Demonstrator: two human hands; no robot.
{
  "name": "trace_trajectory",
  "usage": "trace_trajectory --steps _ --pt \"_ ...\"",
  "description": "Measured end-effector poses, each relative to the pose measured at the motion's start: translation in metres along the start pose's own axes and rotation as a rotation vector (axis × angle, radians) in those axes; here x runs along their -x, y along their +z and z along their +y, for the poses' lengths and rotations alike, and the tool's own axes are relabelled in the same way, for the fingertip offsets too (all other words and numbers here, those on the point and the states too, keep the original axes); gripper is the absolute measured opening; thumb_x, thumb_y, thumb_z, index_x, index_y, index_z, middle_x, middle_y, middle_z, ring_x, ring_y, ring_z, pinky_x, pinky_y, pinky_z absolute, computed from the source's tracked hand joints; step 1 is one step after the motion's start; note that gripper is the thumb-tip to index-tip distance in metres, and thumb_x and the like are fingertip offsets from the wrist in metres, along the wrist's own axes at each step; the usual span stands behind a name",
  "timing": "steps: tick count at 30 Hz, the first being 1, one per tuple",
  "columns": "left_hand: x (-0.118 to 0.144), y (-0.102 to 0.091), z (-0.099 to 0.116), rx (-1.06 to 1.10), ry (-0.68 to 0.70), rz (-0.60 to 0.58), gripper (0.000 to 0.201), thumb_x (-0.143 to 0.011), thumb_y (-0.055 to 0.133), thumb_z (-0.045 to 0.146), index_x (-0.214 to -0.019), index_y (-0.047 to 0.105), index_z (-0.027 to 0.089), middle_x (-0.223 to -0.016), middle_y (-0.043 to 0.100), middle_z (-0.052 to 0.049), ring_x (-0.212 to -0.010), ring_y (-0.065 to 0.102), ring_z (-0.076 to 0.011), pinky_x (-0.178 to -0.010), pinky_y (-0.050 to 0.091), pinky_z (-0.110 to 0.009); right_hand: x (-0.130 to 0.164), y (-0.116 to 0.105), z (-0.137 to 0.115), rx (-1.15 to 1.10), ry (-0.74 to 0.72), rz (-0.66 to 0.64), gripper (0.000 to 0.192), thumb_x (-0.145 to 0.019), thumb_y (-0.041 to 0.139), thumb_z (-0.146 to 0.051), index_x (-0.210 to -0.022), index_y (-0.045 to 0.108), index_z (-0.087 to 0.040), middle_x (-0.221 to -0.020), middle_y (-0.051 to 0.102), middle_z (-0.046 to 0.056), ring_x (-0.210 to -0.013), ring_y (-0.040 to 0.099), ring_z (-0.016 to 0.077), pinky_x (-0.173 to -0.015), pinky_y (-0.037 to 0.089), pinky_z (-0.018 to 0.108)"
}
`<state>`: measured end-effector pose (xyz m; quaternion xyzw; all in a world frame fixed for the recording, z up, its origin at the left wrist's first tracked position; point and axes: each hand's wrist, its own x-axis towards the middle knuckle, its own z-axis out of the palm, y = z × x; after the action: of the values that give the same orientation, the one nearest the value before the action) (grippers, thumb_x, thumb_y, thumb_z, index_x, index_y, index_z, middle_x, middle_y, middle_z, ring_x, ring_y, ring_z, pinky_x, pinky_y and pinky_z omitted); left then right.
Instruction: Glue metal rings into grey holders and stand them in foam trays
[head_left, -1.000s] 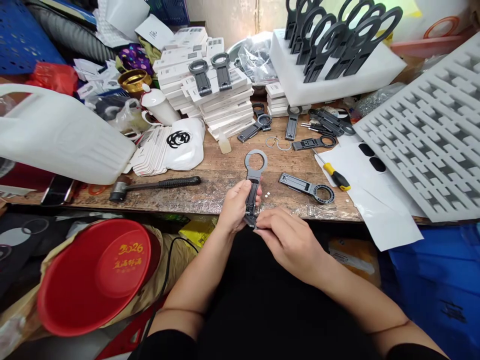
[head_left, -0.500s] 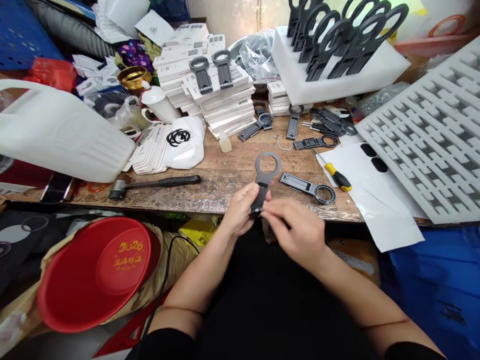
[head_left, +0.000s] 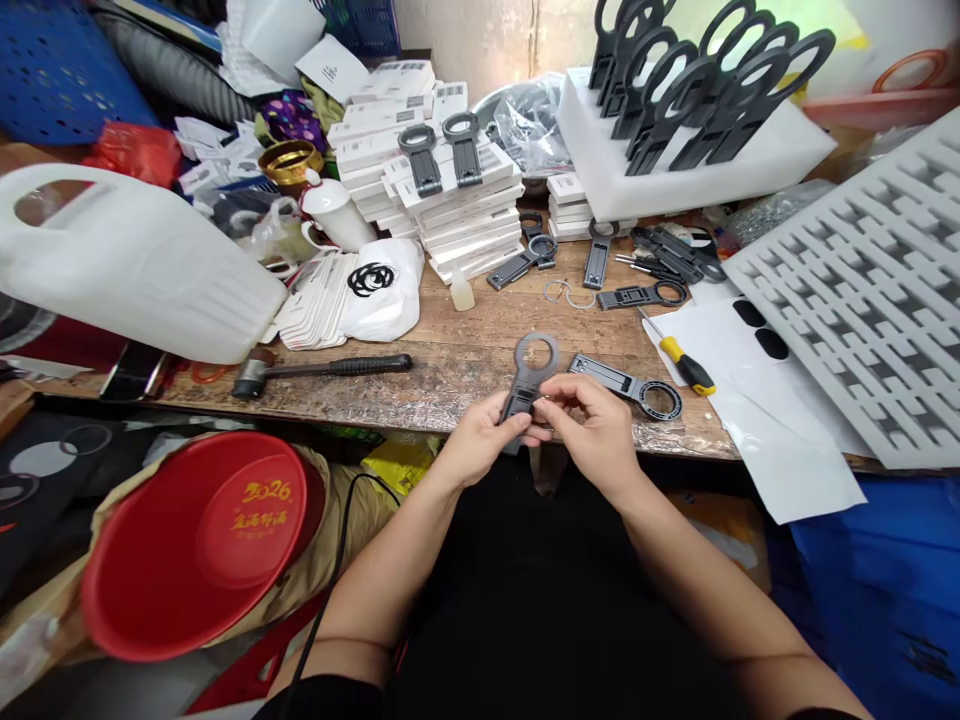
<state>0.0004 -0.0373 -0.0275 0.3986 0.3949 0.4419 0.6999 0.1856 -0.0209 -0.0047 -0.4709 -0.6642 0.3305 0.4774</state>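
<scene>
My left hand grips the lower end of a dark grey bracket with a ring-shaped head, held over the table's front edge with the ring upward. My right hand is beside it, thumb and forefinger pinched together close to the bracket's side; whatever sits between those fingertips is too small to make out. Just behind my right hand, a second ring-headed bracket lies flat on the wooden table. Further back lie more such brackets and a thin pale curved wire.
A hammer lies at left, near a white jug. White boxes are stacked behind. At right are a yellow-black screwdriver, white paper and a slotted foam tray. A foam block holds several brackets. Below left stands a red basin.
The held bracket has tilted, and its ring sits slightly lower. My right hand has shifted from the bracket's bottom end up to its side. The whole view has moved slightly.
</scene>
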Motion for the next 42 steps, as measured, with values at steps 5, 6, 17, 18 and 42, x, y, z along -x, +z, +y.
trace_trajectory --steps 5,6,17,18,42 --pt "0.000 -0.039 0.019 -0.056 0.003 0.193 0.057 -0.076 0.092 0.053 -0.110 0.067 0.014 -0.108 0.082 -0.015 -0.093 0.081 -0.0249 -0.086 0.063 -0.035 -0.001 -0.015 0.011 0.037 -0.067 0.140 0.014 -0.093 0.076 -0.034 -0.101 0.076 -0.022 -0.117 0.074 0.011 -0.104 0.072 0.0232 -0.078 0.062 0.035" --pt "-0.001 -0.048 0.024 -0.122 0.018 0.219 0.056 -0.077 0.090 0.055 -0.108 0.068 0.014 -0.106 0.081 -0.014 -0.091 0.080 -0.0247 -0.085 0.063 -0.036 -0.001 -0.020 0.014 0.056 -0.073 0.139 0.014 -0.094 0.075 -0.034 -0.101 0.076 -0.022 -0.115 0.075 0.011 -0.105 0.072 0.0234 -0.079 0.062 0.036" --pt "-0.028 -0.098 0.046 -1.224 0.274 0.581 0.040 -0.089 0.067 0.034 -0.124 0.073 0.015 -0.123 0.076 -0.017 -0.115 0.067 -0.0357 -0.110 0.050 -0.050 -0.012 -0.082 0.057 0.899 -0.079 -0.072 0.033 -0.099 0.064 -0.032 -0.127 0.072 -0.016 -0.134 0.071 0.020 -0.127 0.061 0.0402 -0.104 0.049 0.060" --pt "-0.026 -0.092 0.046 -1.261 0.310 0.621 0.042 -0.090 0.067 0.033 -0.126 0.072 0.013 -0.128 0.074 -0.020 -0.122 0.065 -0.0381 -0.114 0.047 -0.054 -0.013 -0.082 0.057 0.949 -0.053 -0.129 0.034 -0.100 0.063 -0.030 -0.128 0.071 -0.014 -0.134 0.071 0.021 -0.128 0.059 0.0415 -0.103 0.048 0.060" --pt "-0.031 -0.001 0.011 -0.520 0.292 0.406 0.033 -0.084 0.083 0.046 -0.102 0.077 0.019 -0.077 0.077 -0.003 -0.067 0.074 -0.0187 -0.064 0.056 -0.026 0.050 -0.018 -0.056 0.445 -0.698 -0.045 0.023 -0.102 0.070 -0.029 -0.118 0.075 -0.014 -0.099 0.085 0.011 -0.083 0.082 0.0194 -0.068 0.062 0.026"
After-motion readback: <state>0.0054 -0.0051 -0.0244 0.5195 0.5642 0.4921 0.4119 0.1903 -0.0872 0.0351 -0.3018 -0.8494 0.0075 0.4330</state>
